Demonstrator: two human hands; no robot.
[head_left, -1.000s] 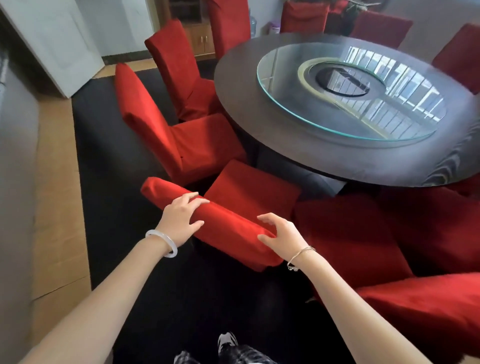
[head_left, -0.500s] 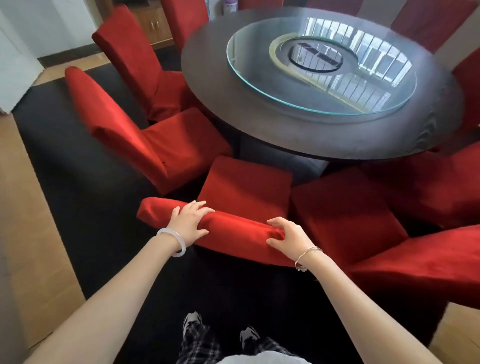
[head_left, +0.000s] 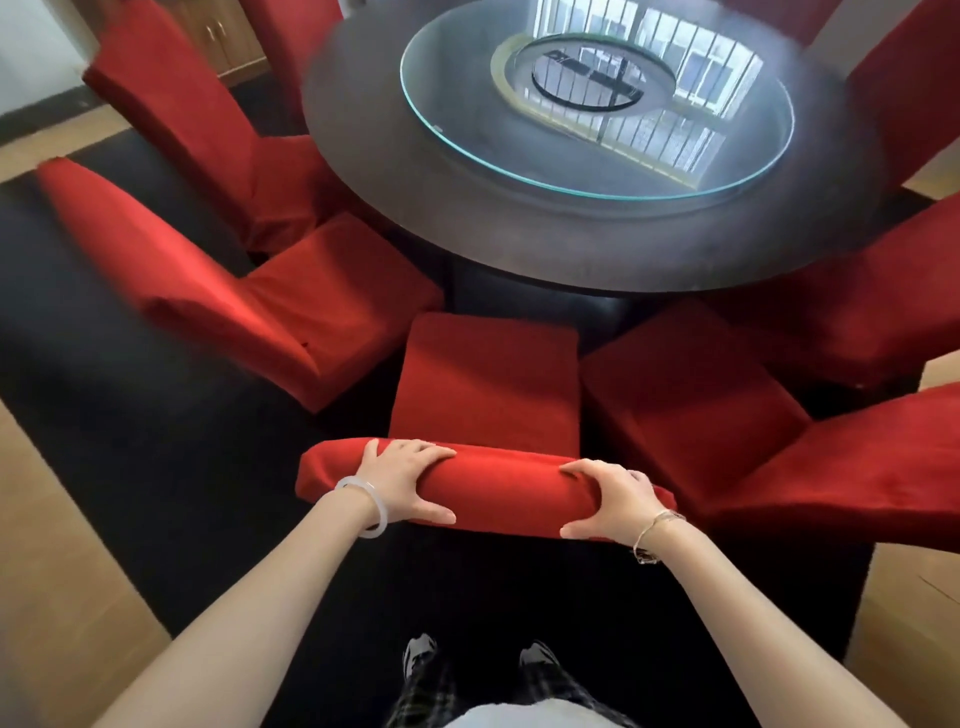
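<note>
A red-covered chair (head_left: 488, 395) stands right in front of me, its seat pointing at the round table. Both hands grip the top of its backrest (head_left: 506, 491). My left hand (head_left: 402, 480) holds the left part, fingers over the top and thumb on the near side; a white bangle circles that wrist. My right hand (head_left: 613, 499) holds the right part the same way, a thin bracelet on its wrist. The chair's legs are hidden under the cover.
A dark round table (head_left: 405, 171) with a glass turntable (head_left: 597, 98) fills the upper middle. More red chairs flank mine: left (head_left: 249, 296), far left (head_left: 197, 119), right (head_left: 691, 415). My shoes (head_left: 421, 654) stand on black carpet; wooden floor lies on both sides.
The chair has turned from angled to square with the table and sits closer in. Both hands shifted from resting loosely on the backrest to gripping it. My view moved forward over the chair.
</note>
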